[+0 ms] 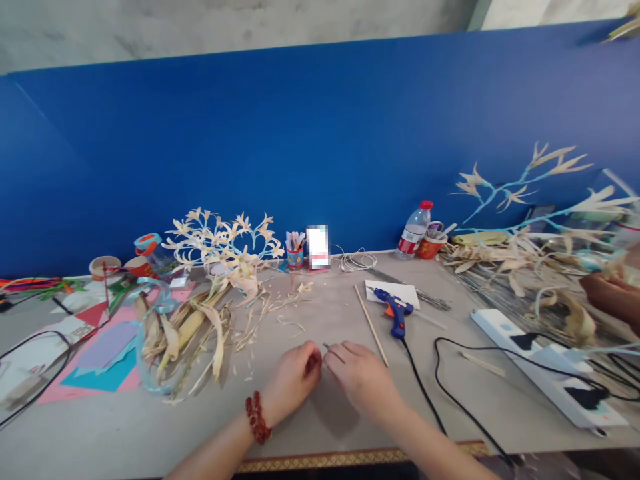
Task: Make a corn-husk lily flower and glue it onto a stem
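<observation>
My left hand (295, 375) is closed above the table, fingers curled, a red bead bracelet (258, 418) on its wrist. What it holds, if anything, is hidden. Close beside it, my right hand (361, 377) is pinched, and a thin grey tip (327, 345) pokes out at its fingertips; its kind is too small to tell. To the right of that hand lie a wooden stick (371, 327) and a blue glue gun (397, 312), which rests partly on a white card (407, 293). Dried corn husks (190, 333) lie left of my hands.
A husk-flower branch (225, 240) stands at the back, near a pen cup (295, 257), phone (317, 247) and bottle (414, 232). A power strip (540, 367) with black cords lies right. Another person's hand (610, 300) works there. Coloured paper (103, 360) lies left.
</observation>
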`<act>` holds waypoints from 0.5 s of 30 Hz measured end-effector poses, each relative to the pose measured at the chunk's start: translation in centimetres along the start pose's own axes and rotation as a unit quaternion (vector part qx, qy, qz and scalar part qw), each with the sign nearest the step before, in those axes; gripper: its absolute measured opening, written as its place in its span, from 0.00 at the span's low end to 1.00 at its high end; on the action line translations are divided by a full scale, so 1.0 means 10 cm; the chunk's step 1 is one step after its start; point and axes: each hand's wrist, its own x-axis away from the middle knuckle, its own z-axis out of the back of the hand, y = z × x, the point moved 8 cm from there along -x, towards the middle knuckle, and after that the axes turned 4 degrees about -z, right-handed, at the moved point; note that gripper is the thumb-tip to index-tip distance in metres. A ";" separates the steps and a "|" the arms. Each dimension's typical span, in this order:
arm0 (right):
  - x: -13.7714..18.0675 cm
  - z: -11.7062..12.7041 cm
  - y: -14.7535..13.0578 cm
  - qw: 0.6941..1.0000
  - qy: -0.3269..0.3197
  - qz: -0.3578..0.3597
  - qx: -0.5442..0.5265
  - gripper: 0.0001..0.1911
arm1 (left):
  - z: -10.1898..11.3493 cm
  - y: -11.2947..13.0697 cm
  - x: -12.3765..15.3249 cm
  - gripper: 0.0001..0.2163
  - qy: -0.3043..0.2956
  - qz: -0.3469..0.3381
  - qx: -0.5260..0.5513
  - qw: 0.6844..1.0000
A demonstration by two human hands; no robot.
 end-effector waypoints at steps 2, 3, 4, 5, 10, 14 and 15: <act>-0.08 -0.05 -0.05 1.000 -0.001 -0.003 0.014 0.07 | 0.09 -0.07 -0.03 0.05 -0.021 -0.001 0.041 0.999; -0.11 -0.08 -0.04 1.000 -0.006 -0.010 0.018 0.07 | 0.15 -0.09 -0.06 0.06 -0.034 -0.009 0.042 0.999; -0.15 -0.09 -0.01 1.000 -0.012 -0.020 0.021 0.07 | 0.23 -0.11 -0.10 0.07 -0.037 -0.021 0.020 0.999; -0.18 -0.09 0.04 0.999 -0.016 -0.036 0.021 0.07 | 0.33 -0.12 -0.14 0.07 -0.023 -0.036 -0.026 0.999; -0.32 0.05 0.27 0.992 0.021 -0.117 -0.036 0.09 | 0.50 -0.25 -0.41 0.08 -0.003 -0.055 -0.236 0.970; -0.44 0.12 0.28 0.982 0.081 -0.111 -0.129 0.08 | 0.36 -0.35 -0.53 0.05 -0.002 -0.036 -0.225 0.974; -0.46 0.10 0.29 0.977 0.092 -0.109 -0.156 0.08 | 0.34 -0.36 -0.54 0.04 0.004 -0.032 -0.213 0.977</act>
